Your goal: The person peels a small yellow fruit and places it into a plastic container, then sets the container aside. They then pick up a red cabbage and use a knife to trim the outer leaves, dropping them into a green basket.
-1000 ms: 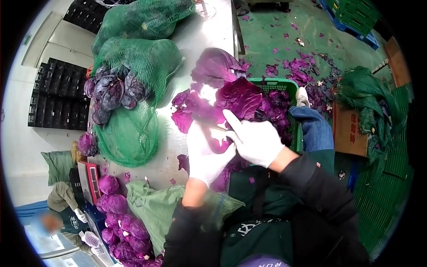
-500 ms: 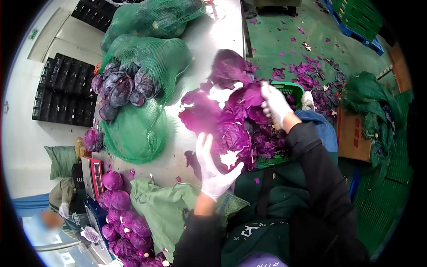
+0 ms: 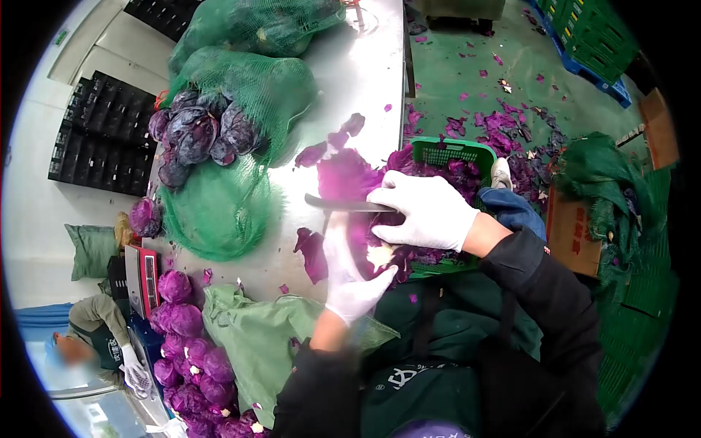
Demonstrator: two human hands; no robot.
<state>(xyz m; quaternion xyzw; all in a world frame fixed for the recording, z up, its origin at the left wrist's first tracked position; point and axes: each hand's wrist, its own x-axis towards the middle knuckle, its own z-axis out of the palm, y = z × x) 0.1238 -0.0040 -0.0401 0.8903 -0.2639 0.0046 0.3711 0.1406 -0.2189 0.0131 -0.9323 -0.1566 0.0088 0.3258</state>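
Note:
In my gloved right hand [image 3: 431,215] is a knife [image 3: 339,205], its blade pointing left across the top of a red cabbage [image 3: 360,237]. My gloved left hand [image 3: 350,281] cups the cabbage from its left and near side, thumb apart from the fingers. The cabbage's pale cut stem faces up between my hands. Just beyond the blade lies a large purple leaf [image 3: 343,174], blurred. Under and behind my right hand stands a green basket [image 3: 454,151] of loose cabbage leaves, partly hidden by the hand.
Dark cabbages [image 3: 191,137] spill from a green mesh bag [image 3: 252,87] on the metal table [image 3: 372,95]. Trimmed cabbages [image 3: 191,350] are piled at the lower left beside a green sack [image 3: 255,321]. A co-worker [image 3: 98,328] is at far left. Leaf scraps [image 3: 504,128] litter the floor.
My right hand has moved left and turned, bringing the knife over the cabbage. Loose leaves have come off around it. My left hand stays on the cabbage's side. The co-worker has shifted.

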